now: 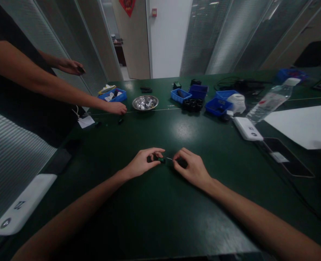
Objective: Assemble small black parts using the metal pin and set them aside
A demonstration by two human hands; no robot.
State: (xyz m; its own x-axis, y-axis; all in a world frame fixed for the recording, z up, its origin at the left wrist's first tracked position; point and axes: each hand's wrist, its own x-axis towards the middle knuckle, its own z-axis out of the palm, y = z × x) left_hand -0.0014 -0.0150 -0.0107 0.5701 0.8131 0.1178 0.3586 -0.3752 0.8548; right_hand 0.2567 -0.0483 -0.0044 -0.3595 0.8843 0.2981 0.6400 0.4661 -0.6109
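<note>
Near the middle of the dark green table (155, 203), my left hand (142, 162) is closed on a small black part (162, 160) with a green area on it. Its exact kind is too small to make out. My right hand (190, 165) pinches a thin, pale, pin-like piece (169, 158). The piece's tip points left at the black part, with a narrow gap seen between them. Both hands are low over the tabletop, facing each other.
A metal bowl (145, 103) of small parts stands ahead, with blue bins (180, 95) to its right. At left, a co-worker's hand (116, 108) reaches over the table. A bottle (271, 101), white power bank (247, 128) and phone (287, 157) are at right.
</note>
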